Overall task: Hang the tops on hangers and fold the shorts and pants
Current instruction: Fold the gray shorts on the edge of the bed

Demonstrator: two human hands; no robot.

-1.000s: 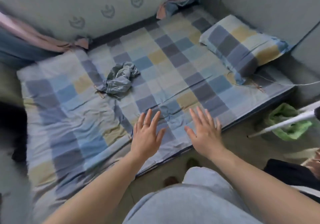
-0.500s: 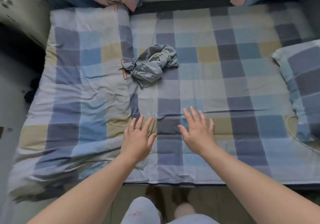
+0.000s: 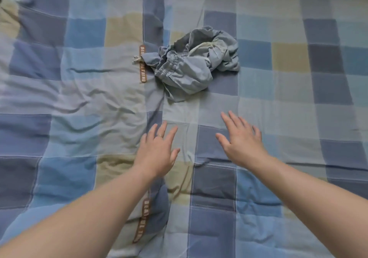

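My left hand (image 3: pixel 157 152) is stretched out in front of me, palm down, fingers straight and a little spread, holding nothing; my right hand (image 3: pixel 242 141) is held the same way beside it, fingers fanned and empty. A gap of bare bedding lies between the two.

The grey-blue garment (image 3: pixel 191 64) lies just beyond my fingertips, apart from both hands and roughly centred between them. It is bunched into a loose heap. A gathered elastic waistband shows on its near left side and a pale cord runs across the top. One corner trails down towards me.

The heap's left edge lies over a brown label strip (image 3: pixel 143 74) with pale lettering, which runs along the edge of the checked quilt (image 3: pixel 79 98). That quilt covers the left half of my view, in blue, grey and sandy squares, and is heavily creased. A second brown strip (image 3: pixel 142 220) runs along the same edge nearer to me, beside my left forearm.

The checked sheet (image 3: pixel 298 98) fills the right half, much flatter, with a few shallow folds near my right wrist. Most of the garment rests on it. A thin ring (image 3: pixel 160 135) sits on one finger of my left hand. From this wide, downward angle I cannot tell whether my palms touch the fabric or hang just above it
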